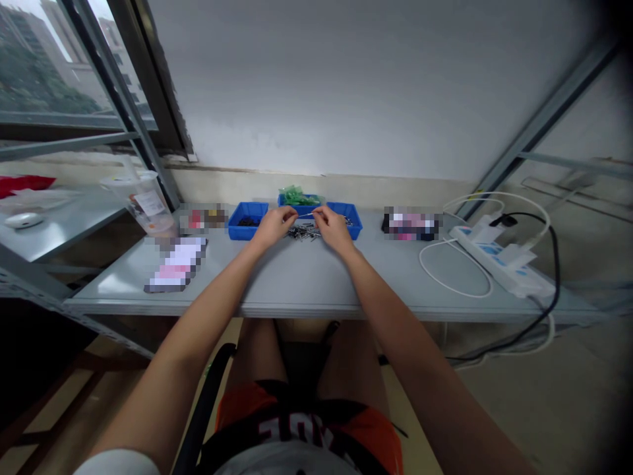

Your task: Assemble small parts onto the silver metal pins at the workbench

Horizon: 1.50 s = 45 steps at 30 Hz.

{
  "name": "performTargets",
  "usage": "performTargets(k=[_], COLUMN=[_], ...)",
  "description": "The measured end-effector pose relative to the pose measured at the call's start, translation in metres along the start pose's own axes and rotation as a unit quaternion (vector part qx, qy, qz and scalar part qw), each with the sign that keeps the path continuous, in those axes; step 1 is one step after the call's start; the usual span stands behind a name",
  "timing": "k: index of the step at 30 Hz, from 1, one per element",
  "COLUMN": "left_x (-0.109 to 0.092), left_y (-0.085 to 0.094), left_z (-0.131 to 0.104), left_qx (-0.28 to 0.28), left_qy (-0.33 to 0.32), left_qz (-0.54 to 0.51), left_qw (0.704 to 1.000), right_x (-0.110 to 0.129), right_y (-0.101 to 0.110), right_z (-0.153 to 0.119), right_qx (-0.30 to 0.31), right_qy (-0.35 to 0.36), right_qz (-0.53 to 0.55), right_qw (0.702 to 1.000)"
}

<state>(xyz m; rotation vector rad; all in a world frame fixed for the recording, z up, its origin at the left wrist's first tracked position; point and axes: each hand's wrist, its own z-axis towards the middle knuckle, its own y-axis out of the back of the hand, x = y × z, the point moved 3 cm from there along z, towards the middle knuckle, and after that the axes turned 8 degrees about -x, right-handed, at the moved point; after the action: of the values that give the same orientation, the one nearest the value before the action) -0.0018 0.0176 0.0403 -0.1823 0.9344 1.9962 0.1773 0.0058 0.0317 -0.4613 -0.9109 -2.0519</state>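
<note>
And now handling a small part with both hands, right above the worktop (301, 277)! Pinching a thin pale piece (306, 214) between left hand (281, 221) and right hand (330, 223), and hovering just over a loose pile of small dark metal pieces (304, 232). Looking, on this evidence, like a close two-handed step on a single piece, and seeming to be midway through. Calling next, by all appearances, for steadiness: for control of both ends, fine alignment, and no drop onto the pile below.

Over to the grip: pressing thumb to fingertips on the left, around one end; doing likewise on the right, around the other. Showing barely any opening on either side, and clasping nothing else visible. Being too small, though, for telling one part from two joined.

Working in front of a middle blue bin (301, 209) with green plastic pieces (295, 195) on top, and partly covering both the left blue bin (241, 233) and the right blue bin (354, 233). Leaving the power strip (504, 260) untouched, well off to the right.
</note>
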Motion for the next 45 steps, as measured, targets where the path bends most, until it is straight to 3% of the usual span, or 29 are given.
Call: performTargets(k=[7,21,28,34,39,42,45], left_x=[-0.004,0.002,-0.009,-0.011,-0.004,0.002,0.005], left_y=[-0.006,0.0,0.002,-0.001,0.001,-0.004,-0.014], left_z=[-0.002,0.005,0.003,0.002,0.002,0.001,-0.003], left_qx=[0.042,-0.039,-0.049,-0.025,-0.016,0.032,0.094], left_qy=[-0.019,0.041,0.036,0.024,0.027,0.025,0.019], left_qz=[-0.01,-0.103,-0.086,-0.084,-0.058,-0.046,-0.041], left_qw=[0.999,0.993,0.995,0.996,0.998,0.998,0.995], right_x=[0.003,0.002,-0.001,0.004,-0.002,-0.006,-0.003], right_y=[-0.002,0.002,-0.006,-0.017,-0.006,-0.001,-0.003], right_z=[-0.001,0.0,-0.002,-0.009,-0.002,0.002,0.001], right_qx=[0.01,-0.004,0.053,0.137,0.05,0.008,0.02], right_qy=[-0.001,-0.002,0.007,0.02,-0.003,-0.029,-0.035], right_qz=[0.006,0.01,0.0,-0.019,-0.008,0.02,0.046], right_qw=[1.0,1.0,0.999,0.99,0.999,0.999,0.998])
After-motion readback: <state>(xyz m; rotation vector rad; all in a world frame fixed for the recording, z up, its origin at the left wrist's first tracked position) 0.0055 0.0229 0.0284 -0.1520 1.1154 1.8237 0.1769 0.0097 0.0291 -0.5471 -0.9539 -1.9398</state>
